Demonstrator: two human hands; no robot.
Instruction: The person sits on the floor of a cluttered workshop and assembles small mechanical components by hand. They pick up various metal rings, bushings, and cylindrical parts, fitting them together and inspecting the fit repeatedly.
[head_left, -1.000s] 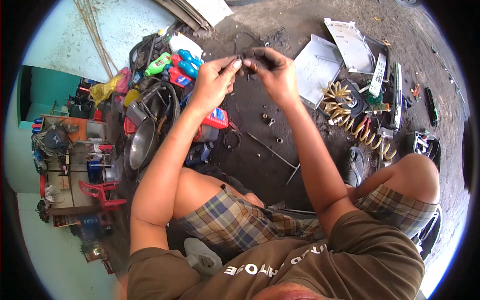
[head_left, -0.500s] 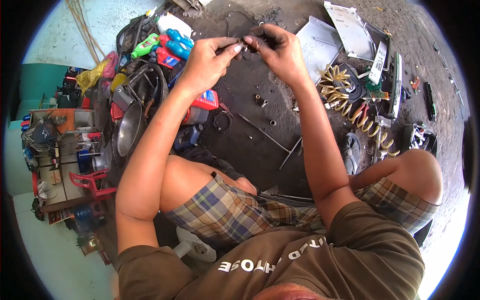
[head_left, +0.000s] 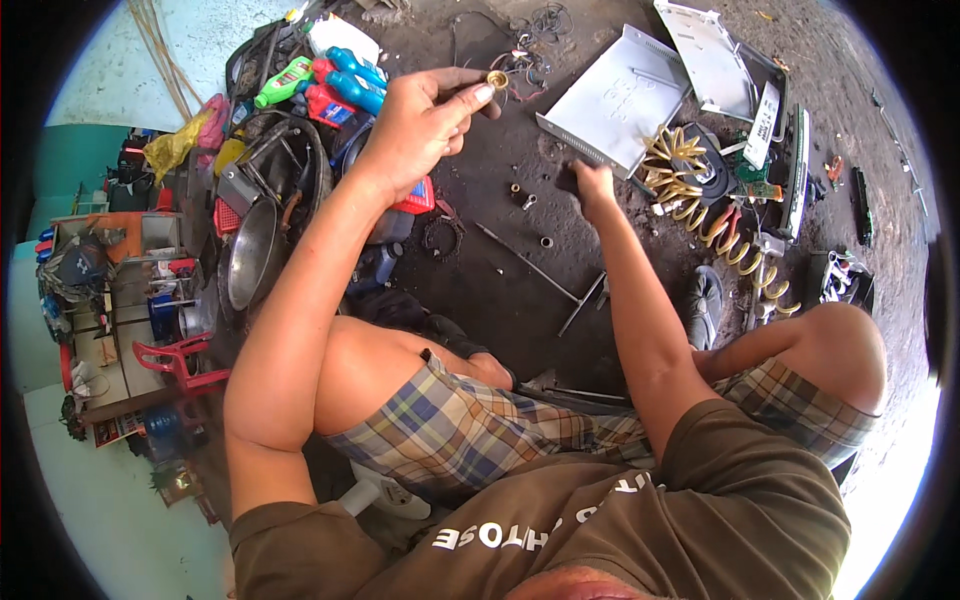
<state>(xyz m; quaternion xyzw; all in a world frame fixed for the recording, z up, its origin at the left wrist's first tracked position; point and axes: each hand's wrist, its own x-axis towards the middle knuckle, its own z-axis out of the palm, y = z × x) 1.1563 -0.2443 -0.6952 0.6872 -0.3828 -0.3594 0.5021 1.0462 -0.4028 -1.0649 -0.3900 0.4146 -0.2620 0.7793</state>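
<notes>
Raised over the dark ground, my left hand pinches a small round brass-coloured fitting with a hole in it, between thumb and fingers. My right hand is low, beside the near edge of a grey metal panel; its fingers point down and are mostly hidden and dark, so their grip does not show. Small metal sockets lie on the ground left of that hand, and a metal nut-like ring lies nearer me. A long T-handled wrench stretches across the ground below.
A coiled yellowish hose lies right of the panel. Coloured plastic bottles and a round metal pan crowd the left. Thin wires lie beyond my left hand. An open box of tools stands at the right.
My right hand has left the small piece at my left fingers and moved down and right toward the ground. The brass fitting now shows plainly in my left hand, which has barely moved.
</notes>
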